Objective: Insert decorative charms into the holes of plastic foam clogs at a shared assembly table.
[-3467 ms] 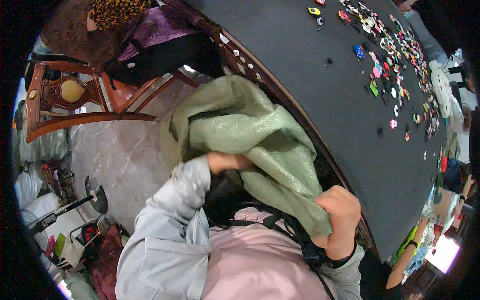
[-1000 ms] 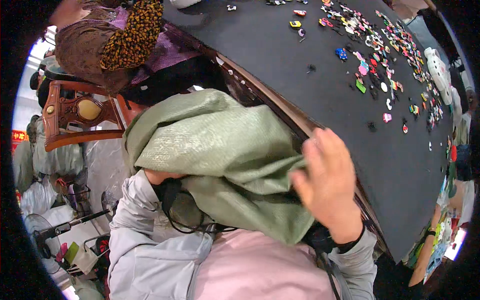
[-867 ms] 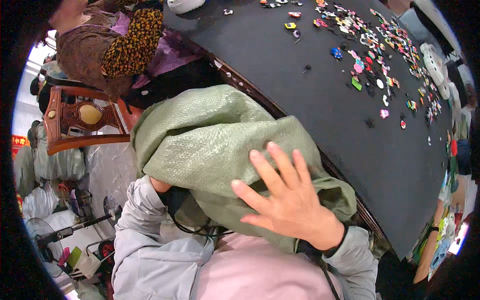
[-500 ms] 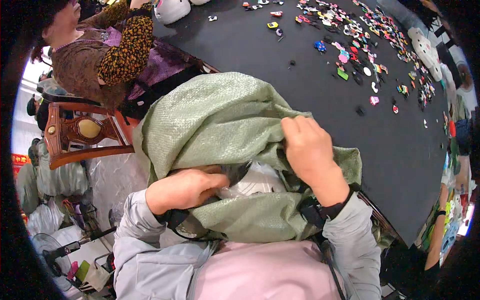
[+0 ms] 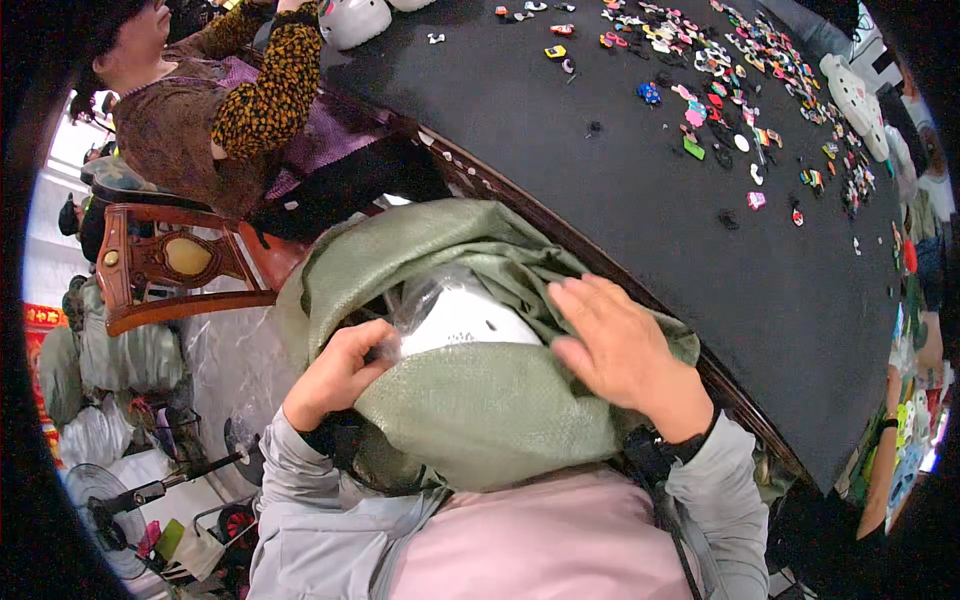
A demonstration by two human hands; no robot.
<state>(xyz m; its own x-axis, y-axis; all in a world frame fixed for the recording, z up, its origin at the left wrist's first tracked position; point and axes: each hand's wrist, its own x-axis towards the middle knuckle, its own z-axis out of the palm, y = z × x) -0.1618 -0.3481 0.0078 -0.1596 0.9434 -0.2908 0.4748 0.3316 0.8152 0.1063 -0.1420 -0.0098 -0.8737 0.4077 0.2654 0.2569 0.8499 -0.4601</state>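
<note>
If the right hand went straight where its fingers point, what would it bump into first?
The right hand would probably meet folds of the green sack first, though it may be touching them now; depth is unclear.

- Most of the white object is hidden by the green sack; I can't tell what it is.
- Little colourful pieces on the tabletop: too small to make out.
- The co-worker's head runs off the top edge.
</note>
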